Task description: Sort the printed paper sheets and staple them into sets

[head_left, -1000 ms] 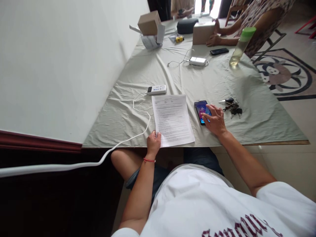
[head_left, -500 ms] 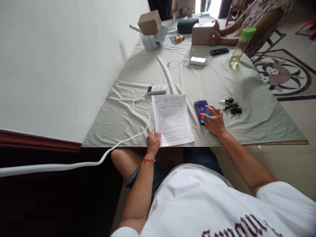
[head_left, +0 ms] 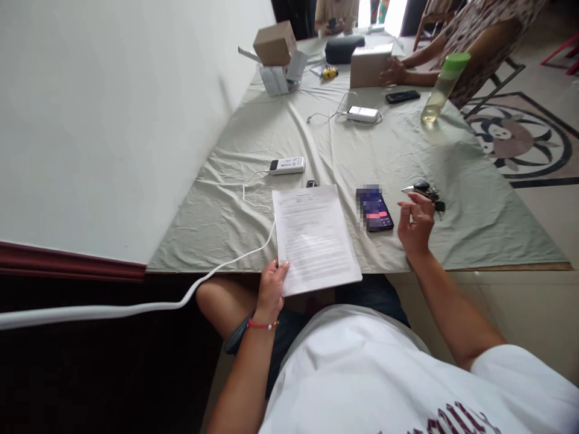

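My left hand [head_left: 270, 288] is closed on the lower left edge of a printed sheet of paper [head_left: 316, 238], thumb on top. The sheet hangs over the table's front edge, slightly tilted. My right hand [head_left: 416, 228] is raised off the phone, fingers loosely bent and apart, with nothing visible in it. To its left lies a phone [head_left: 380, 216] with a lit screen, partly blurred out. A bunch of keys [head_left: 432, 191] lies just beyond the right fingers, partly hidden by them. A small dark object [head_left: 310, 183] shows past the paper's top edge.
A white power bank [head_left: 287, 165] with a white cable lies left of centre. Farther back are another white device [head_left: 363, 114], a dark phone [head_left: 402, 96], a green-lidded bottle [head_left: 444, 90] and cardboard boxes [head_left: 274, 43]. A person's hands [head_left: 394, 72] rest by a box. A wall borders the left.
My left hand has drawn the paper toward me, uncovering the small dark object. My right hand has left the phone and moved right, near the keys. The phone's screen has changed.
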Demonstrator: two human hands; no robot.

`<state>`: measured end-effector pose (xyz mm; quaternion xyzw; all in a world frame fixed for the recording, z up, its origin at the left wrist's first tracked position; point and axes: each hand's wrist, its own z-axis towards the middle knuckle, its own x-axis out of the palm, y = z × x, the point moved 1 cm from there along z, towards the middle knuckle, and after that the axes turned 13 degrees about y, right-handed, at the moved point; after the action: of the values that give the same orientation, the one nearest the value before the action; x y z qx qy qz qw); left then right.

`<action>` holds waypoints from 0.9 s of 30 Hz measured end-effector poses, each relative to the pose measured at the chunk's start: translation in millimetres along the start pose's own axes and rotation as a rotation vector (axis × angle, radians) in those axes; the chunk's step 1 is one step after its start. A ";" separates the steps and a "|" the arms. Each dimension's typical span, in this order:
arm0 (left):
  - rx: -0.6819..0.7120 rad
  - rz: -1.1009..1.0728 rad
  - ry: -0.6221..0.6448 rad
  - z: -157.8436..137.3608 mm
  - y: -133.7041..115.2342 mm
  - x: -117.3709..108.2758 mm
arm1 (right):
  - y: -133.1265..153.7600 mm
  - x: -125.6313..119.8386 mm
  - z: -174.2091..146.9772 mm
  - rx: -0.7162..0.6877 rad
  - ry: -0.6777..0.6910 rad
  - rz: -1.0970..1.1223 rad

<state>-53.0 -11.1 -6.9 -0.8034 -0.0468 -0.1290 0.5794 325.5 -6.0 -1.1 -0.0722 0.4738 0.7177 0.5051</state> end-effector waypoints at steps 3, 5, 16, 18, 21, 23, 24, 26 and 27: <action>-0.123 -0.104 0.000 -35.3 6.7 -8.1 | 23.3 -19.1 -20.8 0.074 0.030 0.138; -0.178 -0.148 0.017 -54.3 13.8 -14.6 | 41.1 -28.0 -44.2 0.182 0.197 0.257; -0.178 -0.257 0.012 -63.6 37.1 -5.9 | 80.2 -9.6 -114.2 0.831 0.970 0.959; -0.175 -0.247 0.037 -63.4 38.9 2.0 | 81.0 -8.3 -108.4 0.821 0.905 1.041; -0.208 -0.228 0.081 -66.4 45.3 7.6 | 81.3 -5.8 -105.1 0.776 0.846 1.086; -0.264 -0.265 0.105 -69.3 50.8 7.0 | 81.6 -4.5 -107.1 0.731 0.847 1.063; -0.304 -0.304 0.120 -70.7 53.3 6.1 | 81.9 -4.3 -108.7 0.719 0.841 1.052; -0.390 -0.394 0.154 -72.9 57.1 3.9 | 82.5 -5.3 -111.5 0.725 0.820 1.050; -0.425 -0.428 0.166 -73.5 58.2 2.9 | 82.5 -6.2 -112.0 0.736 0.813 1.056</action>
<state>-48.4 -99.6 -38.0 -0.8652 -0.1392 -0.3201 0.3601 221.0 -97.8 -7.9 0.0785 0.8030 0.5768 -0.1282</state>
